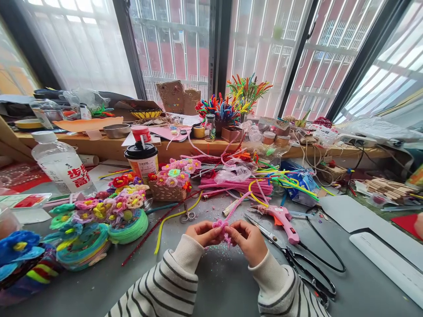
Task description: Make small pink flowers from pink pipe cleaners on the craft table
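Observation:
Between my two hands is a pink pipe cleaner [235,208], bent into small loops at its lower end, with a straight length sticking up and to the right. My left hand [205,233] pinches the looped part from the left. From the other side, the thumb and fingers of my right hand [246,240] close on the same loops. The fingers partly cover the looped shape. Just right of my right hand lie large black-handled scissors [291,255] and a pink glue gun [280,220]. Small scissors [188,214] rest beyond my left hand.
Pipe-cleaner flower baskets [128,226] crowd the left, near a plastic bottle [62,167] and a lidded cup [142,160]. Bundles of pink pipe cleaners [238,188] lie ahead, below a cluttered wooden ledge [178,147]. The glue gun's black cord [330,246] loops at right. Glitter dots the grey tabletop.

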Demonstrator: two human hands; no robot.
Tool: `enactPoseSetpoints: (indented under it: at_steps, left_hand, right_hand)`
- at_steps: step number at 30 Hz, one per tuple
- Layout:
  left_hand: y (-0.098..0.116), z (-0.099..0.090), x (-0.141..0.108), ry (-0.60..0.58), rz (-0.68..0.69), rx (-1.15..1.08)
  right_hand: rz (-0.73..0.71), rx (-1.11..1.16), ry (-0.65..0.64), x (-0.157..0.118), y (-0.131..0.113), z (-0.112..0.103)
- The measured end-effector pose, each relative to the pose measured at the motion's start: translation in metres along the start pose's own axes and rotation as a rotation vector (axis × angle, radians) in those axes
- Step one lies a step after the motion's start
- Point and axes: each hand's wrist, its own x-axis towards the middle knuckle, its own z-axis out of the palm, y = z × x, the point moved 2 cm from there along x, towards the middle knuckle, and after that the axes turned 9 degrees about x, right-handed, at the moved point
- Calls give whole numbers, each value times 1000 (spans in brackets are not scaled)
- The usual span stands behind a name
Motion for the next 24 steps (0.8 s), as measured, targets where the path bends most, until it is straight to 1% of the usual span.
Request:
enactPoseSetpoints:
  at_steps: [2,6,8,9,11,14,18,21,24]
  left_hand:
    - [1,1,-1,12,-27,-41]
    - [3,1,-2,28,-62,-79]
    - [3,0,-3,19,-75,-75]
    - [4,0,-3,11,-77,-71]
    - [4,0,-3,0,-75,-61]
    - [3,1,-2,-8,-62,-33]
    - [1,4,-2,-18,-43,21]
    - [-1,5,-2,-3,38,87]
    - [-2,3,-1,60,155,201]
  right_hand:
    - [23,93,-14,1,4,2]
    - [161,349,-24,2,20,6]
    - [195,401,-46,3,22,6]
    - [184,388,-63,3,21,5]
    - [108,298,-76,3,14,2]
    - [-54,94,-5,2,-1,-4]
    - [-153,-117,20,-1,-8,-5]
    - [-255,-262,45,-2,-8,-3]
    - [-390,-416,68,-4,-7,0]
